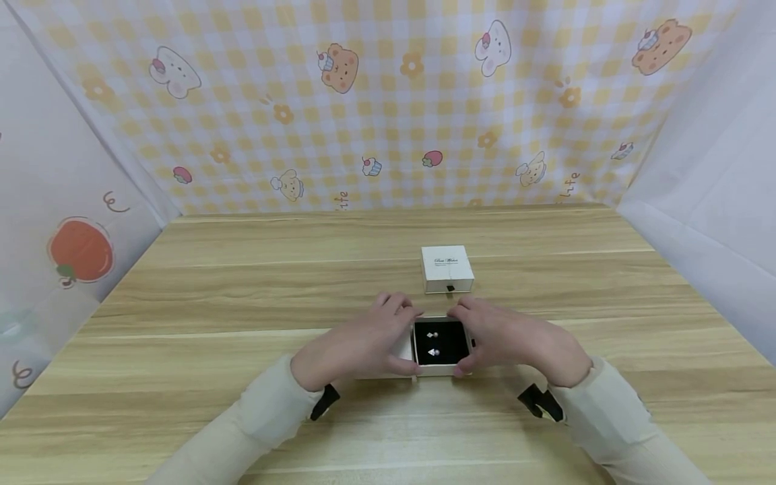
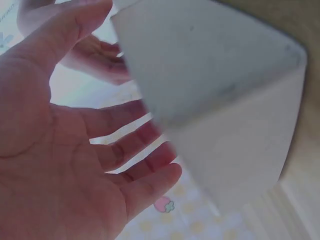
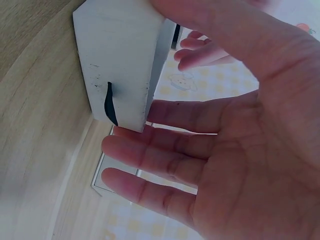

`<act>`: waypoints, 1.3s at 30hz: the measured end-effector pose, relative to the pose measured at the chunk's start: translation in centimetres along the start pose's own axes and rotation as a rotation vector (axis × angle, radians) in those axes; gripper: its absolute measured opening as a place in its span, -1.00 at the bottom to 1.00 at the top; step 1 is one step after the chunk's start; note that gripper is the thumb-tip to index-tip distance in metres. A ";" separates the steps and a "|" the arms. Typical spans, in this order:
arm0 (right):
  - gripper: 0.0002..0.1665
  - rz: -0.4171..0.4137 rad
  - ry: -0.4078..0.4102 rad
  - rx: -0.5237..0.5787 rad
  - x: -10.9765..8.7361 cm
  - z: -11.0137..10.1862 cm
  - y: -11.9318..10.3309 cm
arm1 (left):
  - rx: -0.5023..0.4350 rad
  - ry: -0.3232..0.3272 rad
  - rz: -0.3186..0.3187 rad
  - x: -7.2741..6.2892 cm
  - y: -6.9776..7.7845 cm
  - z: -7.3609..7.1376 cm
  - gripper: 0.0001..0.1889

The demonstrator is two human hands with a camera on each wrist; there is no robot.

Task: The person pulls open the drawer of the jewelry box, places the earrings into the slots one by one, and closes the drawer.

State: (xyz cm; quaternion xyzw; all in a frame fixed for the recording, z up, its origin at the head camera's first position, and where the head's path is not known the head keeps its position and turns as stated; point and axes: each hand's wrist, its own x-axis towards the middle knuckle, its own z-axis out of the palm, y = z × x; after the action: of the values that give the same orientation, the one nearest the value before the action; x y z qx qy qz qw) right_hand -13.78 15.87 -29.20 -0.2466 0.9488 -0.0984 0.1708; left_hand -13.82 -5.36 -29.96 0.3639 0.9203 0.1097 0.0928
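Observation:
A small white jewelry box lies on the table, its drawer [image 1: 438,370] slid out to the right of the white sleeve [image 1: 403,347]. Black lining fills the drawer, and small sparkling earrings [image 1: 433,352] with pale beads sit on it in two rows. My left hand [image 1: 364,342] grips the sleeve between thumb and fingers, covering most of it; the left wrist view shows its plain white faces [image 2: 200,65]. With thumb in front and fingers behind, my right hand [image 1: 509,337] holds the drawer's right end. A black pull tab [image 3: 109,105] hangs there in the right wrist view.
Behind the hands stands another white box [image 1: 447,268], closed, with printed lettering on top and a black tab in front. The wooden table [image 1: 242,269] ends at a yellow checked cloth [image 1: 388,135] at the back. White cloth [image 1: 703,168] hangs along the right side.

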 end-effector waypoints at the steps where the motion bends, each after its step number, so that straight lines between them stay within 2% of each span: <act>1: -0.03 0.001 0.000 0.000 0.0 0.0 0.0 | -0.007 -0.004 -0.002 -0.1 -0.1 -0.1 -0.18; 10: -0.05 -0.028 0.016 -0.007 0.0 0.0 0.0 | 0.022 -0.041 -0.012 -0.8 -1.1 -1.0 -0.18; 19: -0.07 -0.038 0.029 -0.003 0.0 0.1 -0.1 | 0.048 -0.069 -0.056 -1.0 -1.1 -1.2 -0.20; 39: -0.08 -0.068 0.049 -0.034 0.1 0.3 -0.1 | 0.075 -0.068 -0.052 -0.9 -1.0 -1.2 -0.23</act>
State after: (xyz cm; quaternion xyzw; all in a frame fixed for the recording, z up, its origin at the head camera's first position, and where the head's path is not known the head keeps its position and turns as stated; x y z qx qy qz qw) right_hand -13.70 15.69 -29.50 -0.2794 0.9453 -0.0939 0.1399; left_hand -14.15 -6.88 -29.04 0.3467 0.9292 0.0602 0.1131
